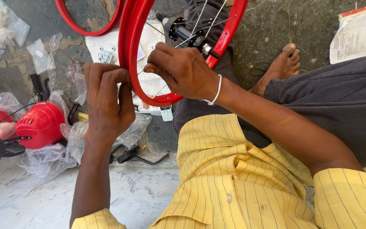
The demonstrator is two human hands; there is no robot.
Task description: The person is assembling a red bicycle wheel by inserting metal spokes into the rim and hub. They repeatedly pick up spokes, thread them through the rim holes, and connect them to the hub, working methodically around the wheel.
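Note:
A red bicycle wheel rim (133, 46) stands upright between my hands, with thin silver spokes running to a black and silver hub (188, 36). My left hand (106, 101) grips the near side of the rim from the left, fingers curled over its edge. From the right, my right hand (183, 70) reaches inside the rim, its fingertips pinched on a spoke (159, 91) close to the rim's inner face. A white band circles that wrist.
A second red rim (87, 29) lies at the top left. Red plastic bicycle parts (41, 123) in clear bags sit left, with black pedals (126, 156) and an angled key (153, 161) on the floor. Printed papers (359, 32) lie top right, near my bare foot (282, 65).

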